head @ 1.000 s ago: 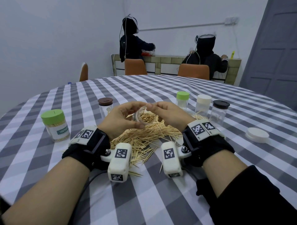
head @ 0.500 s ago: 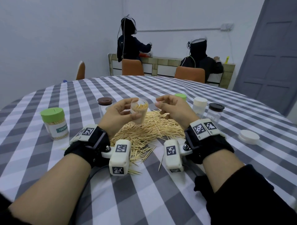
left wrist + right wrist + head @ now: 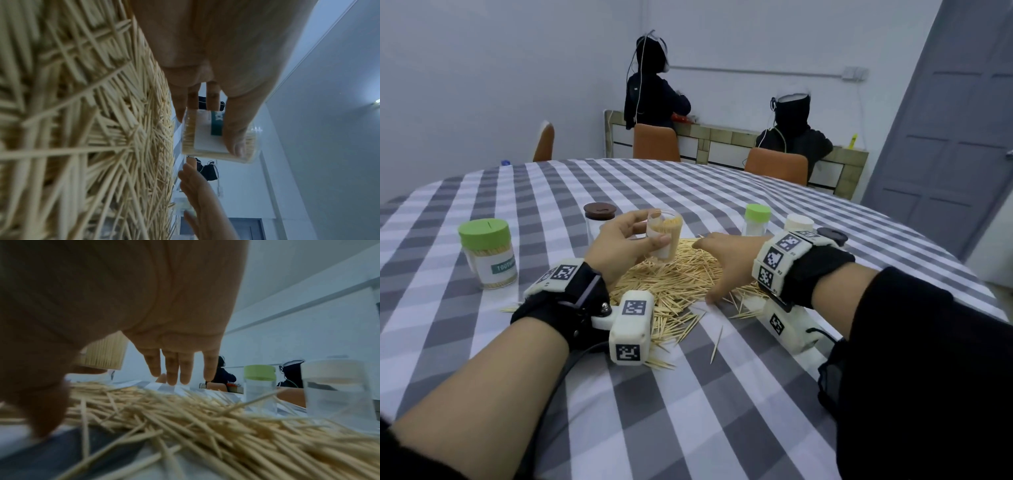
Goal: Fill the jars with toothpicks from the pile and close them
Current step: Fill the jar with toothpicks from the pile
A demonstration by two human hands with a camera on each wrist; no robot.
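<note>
A second ago my two hands met at the mouth of the open jar [image 3: 665,236], feeding sticks in; now my right hand [image 3: 726,263] has dropped away from it and come down flat over the pile of toothpicks [image 3: 671,281], palm down, fingers straight and spread with nothing caught in them yet, the thumb low at the near edge of the heap. My left hand [image 3: 625,246] has raised the jar upright above the far side of the pile, thumb pressed across its white label and the other fingers wrapped round the back. I take this to mean the last pinch went in and I am going back for another; the jar looks well filled but is not yet capped, and a loose white lid showed off to the right a moment ago, now outside the head view. The jar is clear, thin-walled plastic, a small cylinder, its sticks packed upright in pale ends at the rim. The pile is dry, slender wood, pointed and criss-crossed, with strays scattered over the checked tablecloth [image 3: 722,411]. The green-lidded jar [image 3: 488,253] at my left stands closed and full.
</note>
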